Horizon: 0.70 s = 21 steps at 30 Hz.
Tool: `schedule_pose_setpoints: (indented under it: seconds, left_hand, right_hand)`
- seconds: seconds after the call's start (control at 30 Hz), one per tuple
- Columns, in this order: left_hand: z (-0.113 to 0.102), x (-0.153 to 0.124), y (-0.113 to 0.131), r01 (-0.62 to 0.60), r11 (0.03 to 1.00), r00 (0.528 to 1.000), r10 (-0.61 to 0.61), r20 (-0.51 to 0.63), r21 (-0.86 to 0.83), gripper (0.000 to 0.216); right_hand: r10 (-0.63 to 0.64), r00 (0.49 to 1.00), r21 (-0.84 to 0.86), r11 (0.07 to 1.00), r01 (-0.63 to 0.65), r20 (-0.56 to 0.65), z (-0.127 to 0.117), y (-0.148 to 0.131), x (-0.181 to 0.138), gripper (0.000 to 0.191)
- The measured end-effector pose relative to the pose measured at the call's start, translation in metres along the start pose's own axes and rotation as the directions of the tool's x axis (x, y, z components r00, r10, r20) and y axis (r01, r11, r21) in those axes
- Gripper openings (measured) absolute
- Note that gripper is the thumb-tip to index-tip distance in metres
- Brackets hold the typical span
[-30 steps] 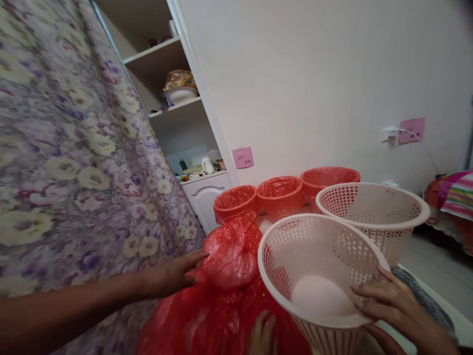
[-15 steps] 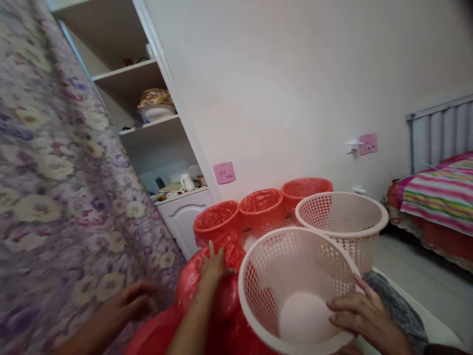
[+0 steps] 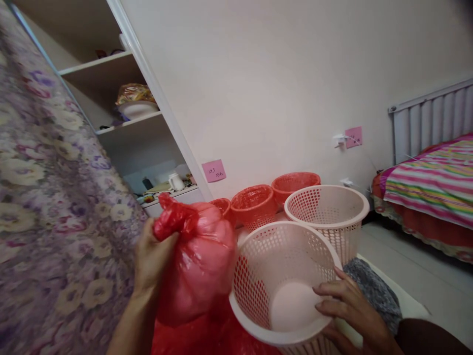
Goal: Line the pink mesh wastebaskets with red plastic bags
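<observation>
My left hand [image 3: 153, 259] is closed around the gathered neck of a full red plastic bag [image 3: 201, 261]. The bag bulges and hangs in front of the shelves; what fills it looks pale through the film, but I cannot make out its kind. My right hand [image 3: 351, 305] grips the right side of a pale pink perforated plastic basket [image 3: 295, 308], with fingers reaching over the rim to the inside. That basket is tilted toward me, and only its bare bottom shows inside. More red plastic [image 3: 210, 335] lies below the held bag.
Behind stand another pale basket [image 3: 327, 224] and red-lined baskets [image 3: 253, 204], one partly hidden by the bag. Dark grey cloth [image 3: 373, 291] lies at right. A floral curtain [image 3: 62, 222] and shelves [image 3: 111, 64] are left; a bed [image 3: 432, 182] is far right.
The red bag has come up by its neck in my left hand, from among the red plastic. A blurred extra hand at lower left is gone. My right hand stays on the basket.
</observation>
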<state>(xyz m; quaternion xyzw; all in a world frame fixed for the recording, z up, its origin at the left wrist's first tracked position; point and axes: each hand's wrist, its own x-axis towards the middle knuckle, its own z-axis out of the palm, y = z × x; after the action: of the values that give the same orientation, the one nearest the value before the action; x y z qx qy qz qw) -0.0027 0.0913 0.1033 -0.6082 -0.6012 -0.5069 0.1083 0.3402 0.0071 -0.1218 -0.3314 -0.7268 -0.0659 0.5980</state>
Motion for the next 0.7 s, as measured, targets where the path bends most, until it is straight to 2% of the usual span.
schedule_pose_setpoints:
  seconds: [0.03,0.1,0.2,0.27,0.33,0.4,0.53,0.7]
  left_hand:
    - [-0.005,-0.004,0.021,0.000,0.997,1.000,-0.002,-0.022,-0.080,0.023]
    - [-0.008,-0.017,0.062,0.035,0.922,0.999,-0.048,-0.022,-0.385,0.027]
    - [0.009,-0.039,0.106,-0.081,0.837,0.989,0.135,0.061,-0.541,0.026]
    - [0.033,-0.053,0.115,-0.215,0.850,0.931,0.327,0.162,-0.481,0.020]
    - [0.063,-0.064,0.111,-0.348,0.877,0.826,0.454,0.334,-0.332,0.017]
    - [0.095,-0.070,0.097,-0.403,0.880,0.750,0.475,0.461,-0.252,0.014]
    - [0.144,-0.080,0.066,-0.420,0.884,0.658,0.452,0.603,-0.204,0.022]
    - [0.179,-0.107,0.046,-0.359,0.904,0.413,0.376,0.829,-0.232,0.033]
  right_hand:
    - [0.002,1.000,-0.010,1.000,-0.002,-0.011,-0.001,0.001,0.000,0.022]
    - [0.009,1.000,-0.029,1.000,-0.010,-0.026,-0.002,0.003,-0.001,0.027]
    - [0.017,0.999,-0.050,0.999,-0.019,-0.035,-0.003,0.005,-0.002,0.035]
    - [0.028,0.997,-0.064,0.997,-0.033,-0.068,-0.005,0.006,-0.004,0.044]
    - [0.036,0.993,-0.077,0.996,-0.045,-0.108,-0.006,0.007,-0.006,0.051]
    - [0.033,0.992,-0.089,0.995,-0.044,-0.124,-0.008,0.009,-0.008,0.053]
    - [0.007,0.998,-0.109,0.994,-0.015,-0.068,-0.010,0.012,-0.008,0.047]
    - [0.016,1.000,-0.110,0.994,-0.018,-0.025,-0.007,0.016,-0.004,0.035]
